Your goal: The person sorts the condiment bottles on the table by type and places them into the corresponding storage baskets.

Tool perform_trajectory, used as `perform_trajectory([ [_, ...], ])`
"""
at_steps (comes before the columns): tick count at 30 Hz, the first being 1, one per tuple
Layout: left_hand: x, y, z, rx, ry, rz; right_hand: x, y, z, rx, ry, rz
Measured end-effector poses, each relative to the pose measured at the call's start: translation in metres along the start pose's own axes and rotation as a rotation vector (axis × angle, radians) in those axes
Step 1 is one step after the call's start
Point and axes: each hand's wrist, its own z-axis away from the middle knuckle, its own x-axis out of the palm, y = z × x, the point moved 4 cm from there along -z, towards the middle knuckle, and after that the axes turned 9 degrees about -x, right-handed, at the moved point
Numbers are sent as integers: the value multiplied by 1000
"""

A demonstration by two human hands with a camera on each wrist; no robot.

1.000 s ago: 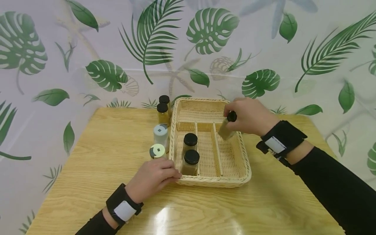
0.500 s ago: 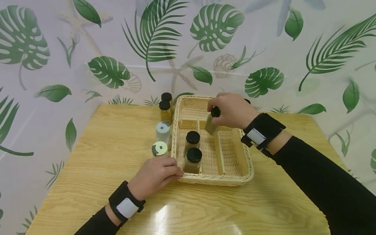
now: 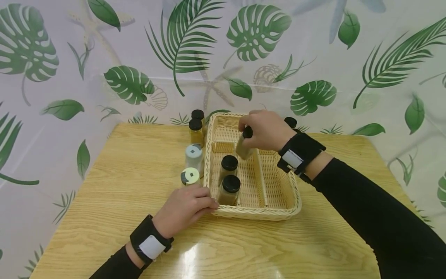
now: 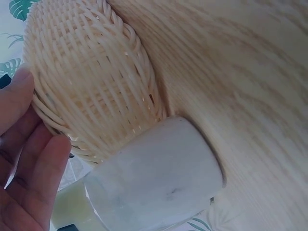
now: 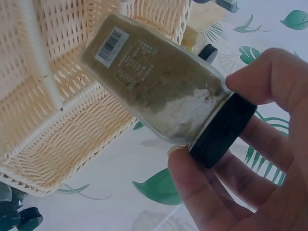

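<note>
My right hand (image 3: 270, 130) pinches a glass spice jar (image 3: 242, 147) by its black lid, thumb and fingertips around the lid's edge. The jar is tilted, held over the back of the left and middle compartments of a wicker basket (image 3: 258, 212). Brownish powder and a barcode label show on this jar (image 5: 149, 79) in the right wrist view. Two black-lidded jars (image 3: 231, 184) stand one behind the other in the left compartment. At the basket's front left corner, my left hand (image 3: 184, 205) grips the woven rim, its fingers against the wall (image 4: 91, 72) in the left wrist view.
Left of the basket stand a jar with a pale yellow top (image 3: 190, 176), one with a whitish top (image 3: 193, 155) and two black-lidded yellow jars (image 3: 196, 133). More black lids (image 3: 290, 122) show behind the basket's right side, partly behind my arm. A leaf-printed cloth borders the wooden table (image 3: 139, 166).
My right hand has carried the spice jar leftward from over the right compartment, slowing in the last half second. My left hand keeps its place on the rim. The head view has shifted slightly.
</note>
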Motion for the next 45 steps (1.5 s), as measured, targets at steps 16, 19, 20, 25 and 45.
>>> perform_trajectory([
  [16,0,-1,0,-2,-2,0,8,-4,-16,-29,25,4],
  [19,1,-1,1,-3,-2,3,10,-7,-19,-45,31,10],
  [20,1,-1,2,-3,-2,5,11,-8,-20,-50,33,6],
  [25,2,-1,2,-5,-7,7,13,-10,-23,-48,33,-14],
  [45,0,-1,1,-11,17,2,28,-15,-35,37,58,-85],
])
